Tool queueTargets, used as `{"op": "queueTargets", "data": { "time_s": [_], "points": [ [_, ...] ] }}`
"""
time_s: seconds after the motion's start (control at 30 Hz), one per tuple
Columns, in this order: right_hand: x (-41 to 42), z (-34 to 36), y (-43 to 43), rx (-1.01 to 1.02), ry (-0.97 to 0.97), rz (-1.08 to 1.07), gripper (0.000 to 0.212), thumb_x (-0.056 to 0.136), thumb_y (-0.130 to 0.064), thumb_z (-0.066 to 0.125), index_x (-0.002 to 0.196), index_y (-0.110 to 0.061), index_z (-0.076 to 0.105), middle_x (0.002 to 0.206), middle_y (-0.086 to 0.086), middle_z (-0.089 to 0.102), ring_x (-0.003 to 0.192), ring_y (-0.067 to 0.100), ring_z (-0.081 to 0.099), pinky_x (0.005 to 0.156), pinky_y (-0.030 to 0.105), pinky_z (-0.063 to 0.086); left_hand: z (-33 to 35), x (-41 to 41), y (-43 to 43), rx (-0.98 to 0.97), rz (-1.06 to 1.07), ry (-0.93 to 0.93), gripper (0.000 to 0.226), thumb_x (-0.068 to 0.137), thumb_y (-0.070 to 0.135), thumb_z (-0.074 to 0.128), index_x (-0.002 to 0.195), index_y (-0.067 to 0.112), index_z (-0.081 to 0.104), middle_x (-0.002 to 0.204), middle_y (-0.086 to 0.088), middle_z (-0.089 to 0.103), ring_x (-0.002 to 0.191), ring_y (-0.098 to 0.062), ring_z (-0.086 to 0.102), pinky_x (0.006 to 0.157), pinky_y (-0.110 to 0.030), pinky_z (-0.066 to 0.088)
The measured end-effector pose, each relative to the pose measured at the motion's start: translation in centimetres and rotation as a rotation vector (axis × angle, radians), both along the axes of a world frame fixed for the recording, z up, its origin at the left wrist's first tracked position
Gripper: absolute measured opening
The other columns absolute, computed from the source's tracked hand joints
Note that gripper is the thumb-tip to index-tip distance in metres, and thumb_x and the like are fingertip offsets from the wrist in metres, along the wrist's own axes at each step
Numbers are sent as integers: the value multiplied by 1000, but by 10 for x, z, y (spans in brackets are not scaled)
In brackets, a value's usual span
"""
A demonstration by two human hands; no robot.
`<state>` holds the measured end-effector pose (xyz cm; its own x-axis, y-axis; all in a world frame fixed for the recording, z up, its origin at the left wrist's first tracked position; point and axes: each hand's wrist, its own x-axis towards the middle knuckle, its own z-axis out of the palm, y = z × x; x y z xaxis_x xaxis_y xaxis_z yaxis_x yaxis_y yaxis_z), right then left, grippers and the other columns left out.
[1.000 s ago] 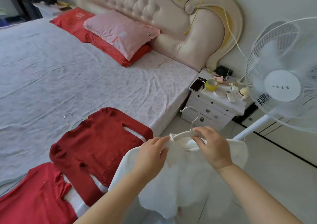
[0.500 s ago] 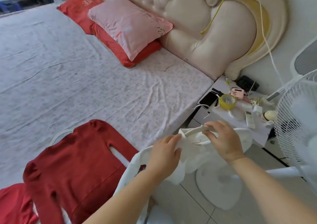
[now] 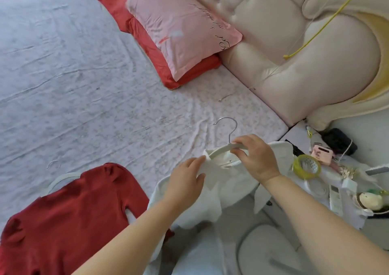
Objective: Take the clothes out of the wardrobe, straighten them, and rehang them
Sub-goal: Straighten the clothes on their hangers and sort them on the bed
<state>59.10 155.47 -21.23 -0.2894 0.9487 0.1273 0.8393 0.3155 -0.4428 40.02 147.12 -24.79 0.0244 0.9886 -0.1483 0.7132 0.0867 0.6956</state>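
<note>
Gripping white hanger (image 3: pixel 224 148) with right hand (image 3: pixel 255 157), pinching white shirt (image 3: pixel 227 187) collar with left hand (image 3: pixel 186 183), near bed (image 3: pixel 88 97) edge; red top (image 3: pixel 69 217) lying left, bedsheet beyond lying open.

Hidden and cut-off parts

The white hanger (image 3: pixel 219 150) is partly covered by the right hand (image 3: pixel 255 157) and the white garment (image 3: pixel 227 192); the red top (image 3: pixel 69 220) is cropped at the lower-left edge; script on the pink pillow (image 3: pixel 179 30) cannot be read.

One head-worn camera looks forward and down, close over both hands (image 3: pixel 223 169), facing across the bed (image 3: pixel 84 85) toward the headboard (image 3: pixel 315 74) beyond the grip; nightstand (image 3: pixel 299 135) right.
</note>
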Motion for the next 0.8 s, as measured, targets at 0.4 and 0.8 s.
{"op": "queueTargets", "data": {
  "time_s": [0.4,0.8],
  "points": [
    [-107,-65,154,-171,50,295,18,78,-13,72,95,-9,68,94,6,64,90,24,59,75,30,43,-38,-65,93,-119,379,51,44,94,19,46,138,24,39,140,6,42,127,-12,38,96,-15,24],
    [-167,-176,224,-415,-196,346,41,88,-15,59,128,-9,50,129,11,48,121,28,41,96,31,31,-105,-100,131,-234,587,66,46,90,10,50,135,14,44,135,-4,46,124,-19,40,93,-21,28]
  ]
}}
